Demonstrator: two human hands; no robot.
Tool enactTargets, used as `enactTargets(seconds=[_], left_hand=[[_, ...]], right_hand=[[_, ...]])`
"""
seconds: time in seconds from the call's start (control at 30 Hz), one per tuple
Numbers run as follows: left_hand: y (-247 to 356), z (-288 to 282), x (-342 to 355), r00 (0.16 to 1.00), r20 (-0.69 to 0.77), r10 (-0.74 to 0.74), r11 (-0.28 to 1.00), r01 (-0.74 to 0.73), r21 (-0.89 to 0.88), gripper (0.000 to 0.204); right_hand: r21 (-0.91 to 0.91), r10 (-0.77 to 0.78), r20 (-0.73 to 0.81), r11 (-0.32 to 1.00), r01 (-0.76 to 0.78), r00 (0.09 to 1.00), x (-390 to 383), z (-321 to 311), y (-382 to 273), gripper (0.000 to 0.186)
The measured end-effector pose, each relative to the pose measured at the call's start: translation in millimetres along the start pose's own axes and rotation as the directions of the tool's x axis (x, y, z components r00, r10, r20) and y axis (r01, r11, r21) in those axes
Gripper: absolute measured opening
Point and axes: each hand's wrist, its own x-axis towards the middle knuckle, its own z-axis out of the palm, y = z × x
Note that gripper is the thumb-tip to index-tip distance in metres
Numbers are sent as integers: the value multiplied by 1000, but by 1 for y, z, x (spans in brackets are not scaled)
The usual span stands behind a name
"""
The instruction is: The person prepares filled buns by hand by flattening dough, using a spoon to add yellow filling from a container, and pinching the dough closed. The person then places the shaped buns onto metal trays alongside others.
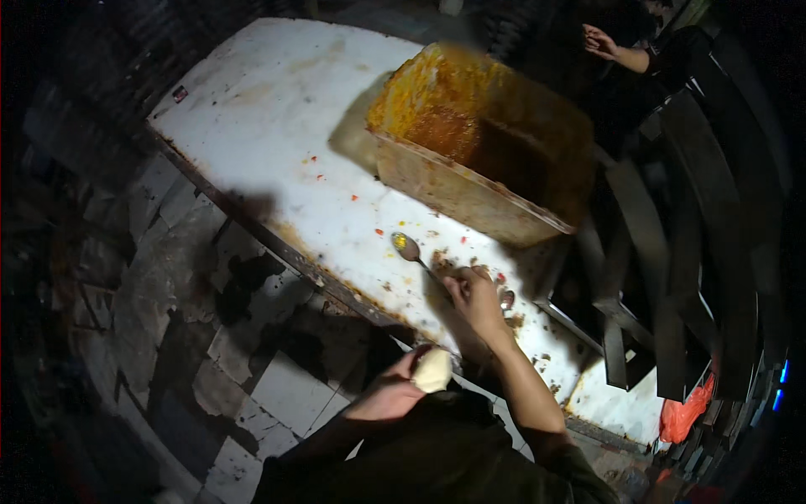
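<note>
My right hand [476, 301] is closed around the handle of a metal spoon [406, 246], low over the white tabletop. Something yellow and shiny shows in the spoon's bowl, which points to the far left. Just off the table's near edge, my left hand [393, 391] is wrapped round a pale cream, smooth, rounded lump [431, 371], perhaps dough; its underside is hidden by my fingers. Beyond my right hand stands a large plastic tub [470, 186], its inner walls smeared yellow-orange, with orange-brown paste inside.
Brown and red crumbs are scattered over the white table [277, 109]. Dark metal racks or trays [638, 227] crowd the right side, with a red plastic bag [687, 412] near them. Another person's hand [606, 44] shows at the far right. Broken tiles [285, 391] cover the floor.
</note>
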Motion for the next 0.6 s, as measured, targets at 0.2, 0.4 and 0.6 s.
enactTargets(seconds=[0.2,0.4,0.6], left_hand=[[100,-50,9,919,-354,175,961,-81,263,49],[149,56,97,994,83,-74,748,0,664,50],[218,71,131,965,238,-113,896,-4,443,53]], right_hand=[[-201,168,79,968,-150,983,43,51,-45,22],[-135,-319,-199,945,297,926,129,-39,-134,27],[-697,54,304,693,183,951,308,-54,-85,14]])
